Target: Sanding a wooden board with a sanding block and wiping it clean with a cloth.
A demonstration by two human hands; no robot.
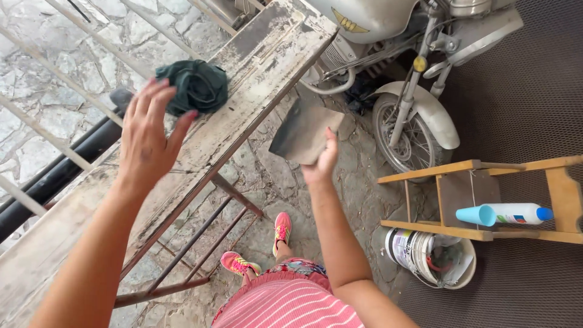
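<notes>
The left hand (146, 143) hovers over a worn wooden tabletop (255, 79), palm down, its fingers (159, 100) spread and released, holding nothing. Just beyond the fingertips lies a crumpled dark green cloth (197, 85) on the tabletop; whether the fingertips touch it cannot be told, but they are right at its near edge. The tabletop's paint is flaking and grey-white, and it runs diagonally from lower left to upper right on a rusty metal frame (194, 243).

The right hand (320, 164) is raised off to the right of the tabletop, over the stone floor (285, 182). Its fingers are clenched on the lower corner of a sheet of sandpaper (302, 133), dark grey on one part and brownish on the other, held up and slightly curled.

Below, the person's pink shoes (281, 228) stand on the floor. To the right a wooden rack (467, 173) carries a white bottle (510, 214) with a blue cap, lying on its side, and a white bucket (431, 258) sits beneath it. A motorcycle (413, 130) is parked behind, its front wheel near the rack. Dark pipes (67, 164) lie left of the tabletop.
</notes>
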